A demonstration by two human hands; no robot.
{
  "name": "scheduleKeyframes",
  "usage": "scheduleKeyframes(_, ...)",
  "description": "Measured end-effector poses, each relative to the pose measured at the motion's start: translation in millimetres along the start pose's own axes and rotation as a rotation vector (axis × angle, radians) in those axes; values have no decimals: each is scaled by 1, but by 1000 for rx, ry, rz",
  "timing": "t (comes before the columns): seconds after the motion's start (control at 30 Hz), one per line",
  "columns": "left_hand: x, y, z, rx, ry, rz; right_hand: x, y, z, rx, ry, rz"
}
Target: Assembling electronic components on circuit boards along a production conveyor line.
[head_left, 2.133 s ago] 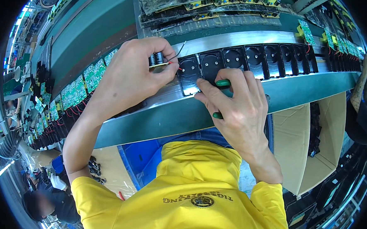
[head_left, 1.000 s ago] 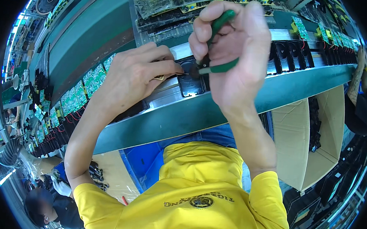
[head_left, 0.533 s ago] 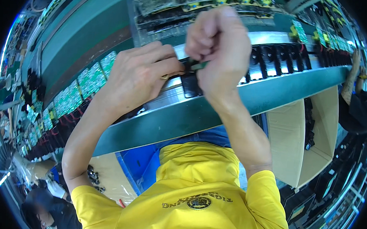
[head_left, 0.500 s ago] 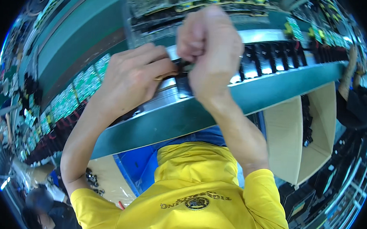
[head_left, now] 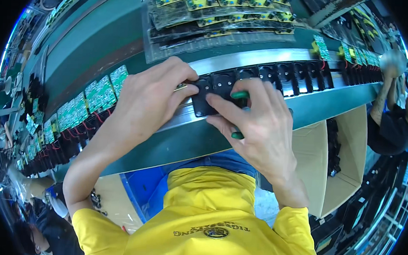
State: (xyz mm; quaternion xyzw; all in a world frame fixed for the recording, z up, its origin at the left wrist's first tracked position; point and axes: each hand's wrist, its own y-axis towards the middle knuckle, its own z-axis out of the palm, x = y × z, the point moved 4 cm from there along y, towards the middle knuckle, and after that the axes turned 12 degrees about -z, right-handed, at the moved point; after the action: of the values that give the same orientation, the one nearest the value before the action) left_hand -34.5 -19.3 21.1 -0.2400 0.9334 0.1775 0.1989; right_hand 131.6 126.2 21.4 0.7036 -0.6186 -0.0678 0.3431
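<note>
My left hand [head_left: 153, 90] is closed in a pinch on a thin tan-edged piece [head_left: 181, 87], mostly hidden by the fingers. Those fingertips meet the left edge of a black plastic case [head_left: 201, 110], the end one of a row on a metal rail. My right hand [head_left: 264, 126] keeps a pair of green-handled pliers [head_left: 240, 96] in its palm; the jaws cannot be seen. Its thumb and index finger reach left, with a fingertip pressing on that same end case. More open black cases [head_left: 287, 79] continue to the right along the rail.
Green circuit boards [head_left: 100, 94] with red wires line the bench at left. Stacked trays of yellow components [head_left: 219, 8] lie beyond the rail. A cardboard box [head_left: 311, 156] stands at right below the green bench edge [head_left: 175, 149]. Another person's arm [head_left: 381, 97] shows at far right.
My right hand has come down and turned over from a raised fist, bringing the green handles into view and a finger onto the end case. My left hand stays nearly in place.
</note>
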Motion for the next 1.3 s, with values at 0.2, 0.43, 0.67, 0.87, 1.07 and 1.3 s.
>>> scheduleKeyframes(0.2, -3, 2, 4, -4, 101, -28, -2, -17, 24, 144, -229, -30)
scheduleKeyframes(0.43, -8, 8, 4, -28, 250, 70, -5, -17, 25, 126, -193, -5)
scheduleKeyframes(0.67, -13, 13, 6, -37, 361, 133, -6, -18, 27, 113, -168, 3)
scheduleKeyframes(0.87, -15, 15, 9, -20, 439, 156, -6, -18, 27, 111, -169, 8)
scheduleKeyframes(1.07, -21, 17, 11, 8, 425, 157, -6, -18, 27, 117, -157, 28)
scheduleKeyframes(1.3, -20, 10, 20, -89, 341, 99, -4, 18, -7, -88, 326, 55)
